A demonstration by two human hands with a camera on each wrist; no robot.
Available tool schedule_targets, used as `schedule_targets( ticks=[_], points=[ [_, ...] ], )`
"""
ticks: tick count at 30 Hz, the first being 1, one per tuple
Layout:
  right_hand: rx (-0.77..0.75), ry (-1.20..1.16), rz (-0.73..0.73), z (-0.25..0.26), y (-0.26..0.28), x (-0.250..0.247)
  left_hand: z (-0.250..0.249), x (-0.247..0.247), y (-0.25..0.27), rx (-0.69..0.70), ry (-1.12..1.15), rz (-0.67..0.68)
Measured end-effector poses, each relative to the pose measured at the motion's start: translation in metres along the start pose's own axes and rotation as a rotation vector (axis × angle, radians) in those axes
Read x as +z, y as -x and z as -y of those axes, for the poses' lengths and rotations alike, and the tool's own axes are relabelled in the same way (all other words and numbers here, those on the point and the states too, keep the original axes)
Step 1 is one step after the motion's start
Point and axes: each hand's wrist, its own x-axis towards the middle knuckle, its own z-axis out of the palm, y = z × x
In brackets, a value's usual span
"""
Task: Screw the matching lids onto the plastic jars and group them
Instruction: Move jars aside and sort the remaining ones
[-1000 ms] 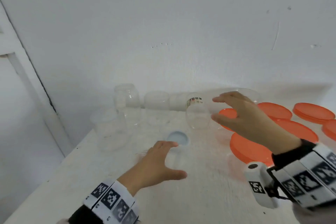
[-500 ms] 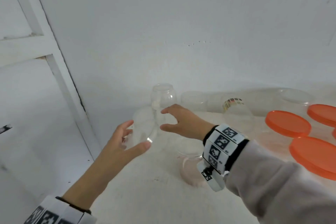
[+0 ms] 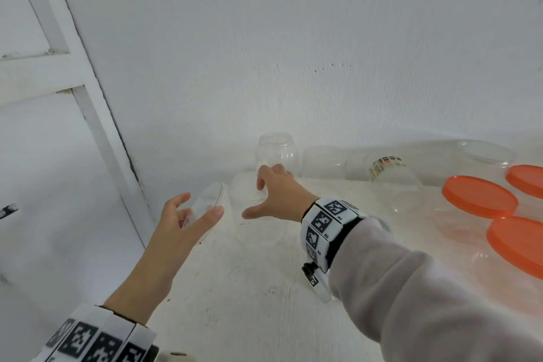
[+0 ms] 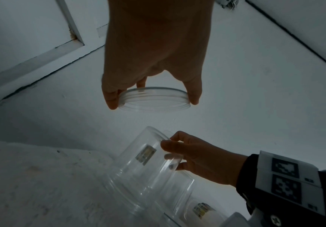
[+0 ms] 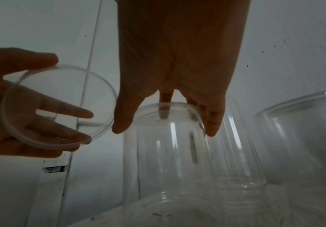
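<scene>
- At the far left corner of the worktop point(image 3: 223, 297), beside the white wall, the left hand point(image 3: 188, 223) holds a clear lid point(image 3: 211, 200) by its rim, thumb on one side and fingers on the other, lifted off the surface and tilted on edge.
- The right hand point(image 3: 276, 194) is clamped over the closed end of a clear jar point(image 3: 255, 214), thumb on one side and fingers curled over the other. The wrist views show this jar standing upside down, mouth on the worktop.
- Step in hand, as judged: pairing one clear lid with one clear jar. No thread has been engaged; lid and jar are near each other but apart.
- Next move calls for: turn the jar mouth-up, steady it with the right hand, bring the lid level over the mouth, seat it flat, then twist. A tilted lid is likely to cross-thread.
- Check the fit first. Whether this lid matches this mouth cannot be told from these views.
- Other clear jars point(image 3: 276, 150) stand in a row along the wall behind the hands; one with a coloured label point(image 3: 385, 166) stands further right.
- Orange lids point(image 3: 480, 195) rest at the right edge, well apart from the hands. What they sit on is not clear.
</scene>
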Motion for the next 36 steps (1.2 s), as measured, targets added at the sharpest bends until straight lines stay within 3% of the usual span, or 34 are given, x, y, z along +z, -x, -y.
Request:
schedule_targets(
  ticks=[10, 20, 27, 30, 36],
  points=[
    [0.151, -0.035, 0.057, -0.013, 0.040, -0.042, -0.003, 0.009, -0.006, 0.004, -0.037, 0.082],
    [0.366, -0.530, 0.036, -0.059, 0.119, -0.084, -0.018, 0.046, -0.005, 0.079, -0.002, 0.241],
    [0.483, -0.850, -0.124, -0.092, 0.168, -0.094, -0.028, 0.071, -0.002, 0.113, 0.001, 0.362],
    [0.522, -0.887, -0.084, -0.101, 0.185, -0.096, -0.031, 0.081, 0.001, 0.123, -0.005, 0.415],
    [0.585, -1.013, -0.161, -0.109, 0.207, -0.091, -0.036, 0.105, 0.007, 0.148, -0.036, 0.514]
  ],
)
